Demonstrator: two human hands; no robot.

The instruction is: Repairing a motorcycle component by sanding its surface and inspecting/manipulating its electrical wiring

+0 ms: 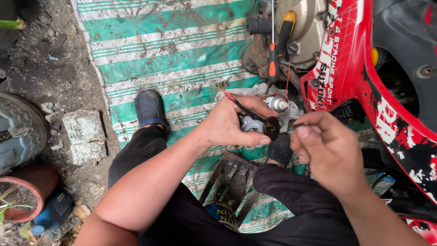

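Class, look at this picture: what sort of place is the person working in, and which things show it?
Probably an outdoor, makeshift motorcycle repair spot: a red motorcycle with exposed engine, screwdrivers beside it, and a muddy striped tarp on dirt.

An outdoor, makeshift repair spot: right of the hands a red motorbike point(364, 68) stands with its engine point(302, 27) bared, screwdrivers point(273, 59) against it, above a dirty striped tarp point(173, 59) on dirt ground point(50, 68).
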